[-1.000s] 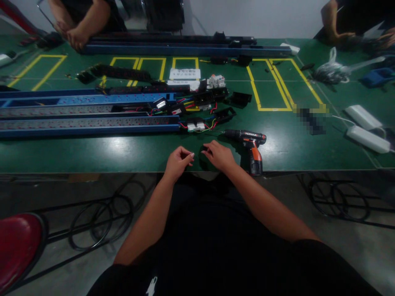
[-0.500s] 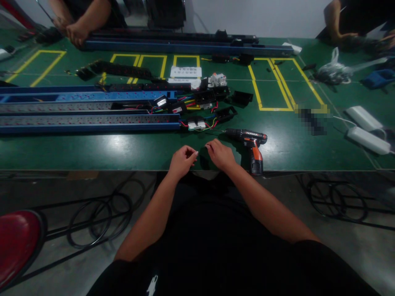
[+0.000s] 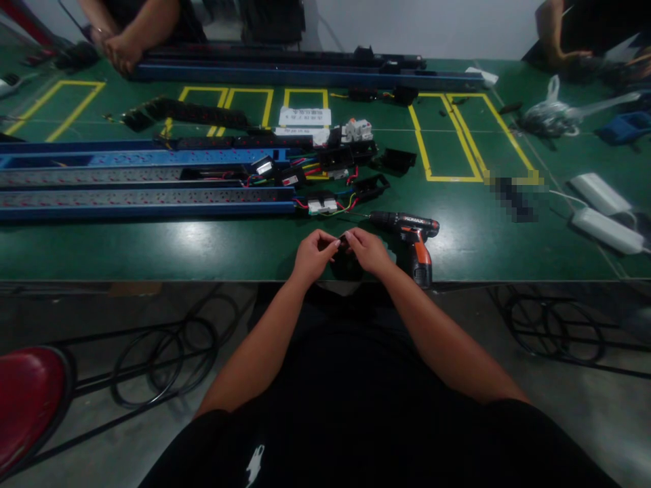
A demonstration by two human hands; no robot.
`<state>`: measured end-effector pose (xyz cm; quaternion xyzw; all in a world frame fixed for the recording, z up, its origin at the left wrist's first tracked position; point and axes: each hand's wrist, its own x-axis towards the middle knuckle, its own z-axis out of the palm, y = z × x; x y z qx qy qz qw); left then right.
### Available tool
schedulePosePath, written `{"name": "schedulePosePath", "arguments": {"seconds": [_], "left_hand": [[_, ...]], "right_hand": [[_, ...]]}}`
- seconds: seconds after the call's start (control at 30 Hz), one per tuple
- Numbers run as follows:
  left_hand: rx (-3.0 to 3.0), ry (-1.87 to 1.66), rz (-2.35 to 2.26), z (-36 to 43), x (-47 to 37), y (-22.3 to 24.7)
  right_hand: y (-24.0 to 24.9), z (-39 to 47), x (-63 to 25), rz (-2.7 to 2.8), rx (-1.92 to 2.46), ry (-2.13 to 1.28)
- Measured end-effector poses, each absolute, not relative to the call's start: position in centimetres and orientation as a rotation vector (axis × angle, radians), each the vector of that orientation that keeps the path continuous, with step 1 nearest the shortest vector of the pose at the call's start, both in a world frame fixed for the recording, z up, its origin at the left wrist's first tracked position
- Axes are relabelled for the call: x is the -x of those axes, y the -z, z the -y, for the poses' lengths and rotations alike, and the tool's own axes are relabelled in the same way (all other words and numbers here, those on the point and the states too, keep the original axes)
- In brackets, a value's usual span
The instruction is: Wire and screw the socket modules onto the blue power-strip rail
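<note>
My left hand (image 3: 315, 257) and my right hand (image 3: 368, 251) meet over the front edge of the green table (image 3: 244, 254). Both have their fingers pinched together, tip near tip. Between the fingertips is something small and dark, too small to name. A cordless drill (image 3: 414, 227) with black and orange casing lies just right of my right hand, its bit pointing left. Behind my hands lie long blue power strips (image 3: 203, 210) with rows of sockets. Coloured wires (image 3: 348, 203) run from their right ends to a black end piece (image 3: 373, 188).
Paper labels (image 3: 305, 116) and white connectors (image 3: 357, 129) lie mid-table. White adapters (image 3: 607, 230) and a plastic bag (image 3: 552, 118) are at the right. Across the table are another person's hands (image 3: 123, 53), beside more long strips (image 3: 305, 74). A red stool (image 3: 33, 407) stands at lower left.
My left hand has moved right and slightly up, so its fingertips now meet those of my right hand. The right hand has shifted only a little. The drill stays put.
</note>
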<state>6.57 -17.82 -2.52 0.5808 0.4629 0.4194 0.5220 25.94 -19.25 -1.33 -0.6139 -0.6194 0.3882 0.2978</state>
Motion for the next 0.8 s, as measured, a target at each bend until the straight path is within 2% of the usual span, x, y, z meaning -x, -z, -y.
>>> {"name": "schedulePosePath", "arguments": {"seconds": [0.23, 0.8], "left_hand": [[-1.331, -1.046, -1.148, 18.32, -6.58, 2.37], [-1.423, -0.999, -1.278, 18.74, -6.99, 2.36]], "right_hand": [[1.90, 18.96, -25.88, 1.397, 1.538, -1.206], [1.83, 19.48, -26.40, 1.534, 1.451, -1.191]]}}
